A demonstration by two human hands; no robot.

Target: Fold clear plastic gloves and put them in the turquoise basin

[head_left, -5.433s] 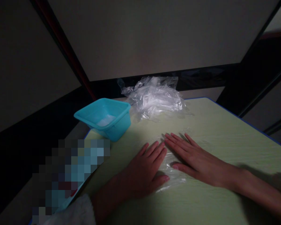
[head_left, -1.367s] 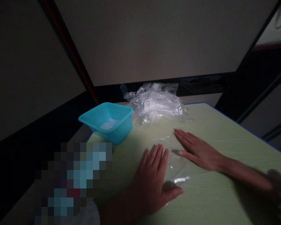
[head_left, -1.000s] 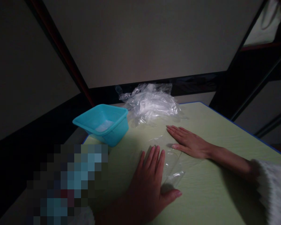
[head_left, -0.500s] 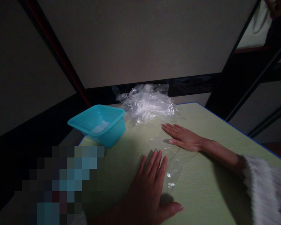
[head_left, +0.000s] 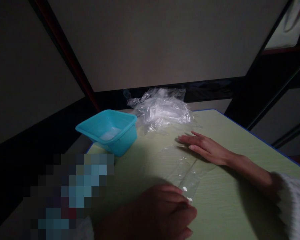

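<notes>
A thin clear plastic bag (head_left: 188,180) lies flattened on the pale green table between my two hands. My left hand (head_left: 162,213), dark in shadow, is curled at the bag's near end. Its fingers bend down towards the thumb, and whatever is between them is hidden. My right hand (head_left: 207,146) rests by the bag's far end with its fingers stretched out and the thumb apart. Behind it sits a crumpled heap of clear plastic bags (head_left: 165,111). A turquoise plastic tub (head_left: 122,140) stands to the left, with something whitish at its bottom.
The table (head_left: 240,146) has a blue edge and backs onto a pale panel (head_left: 152,43) with a dark lower band. A pixelated patch covers the left foreground. At the upper right, a white bag-like thing (head_left: 283,30) is partly seen.
My left hand has gone from flat and spread to curled, its fingers drawn back towards me. My right hand's fingers have lifted a little. The view has shifted slightly.
</notes>
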